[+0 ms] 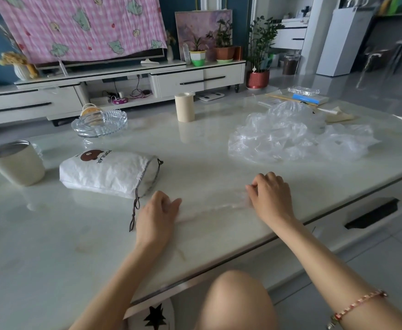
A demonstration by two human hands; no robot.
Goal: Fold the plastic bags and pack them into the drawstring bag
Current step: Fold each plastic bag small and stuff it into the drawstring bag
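Observation:
A clear plastic bag, folded into a long narrow strip, lies flat on the pale marble table between my hands. My left hand pinches its left end with curled fingers. My right hand holds the right end, fingers curled down onto it. A white drawstring bag with a brown bear print lies on its side just left of my left hand, its dark cord trailing toward me. A loose heap of crumpled clear plastic bags sits at the right back of the table.
A cream metal cup stands at the left. A glass dish and a beige cylinder stand farther back. Books and a clear box lie at the far right corner. The table's front edge runs close past my right forearm.

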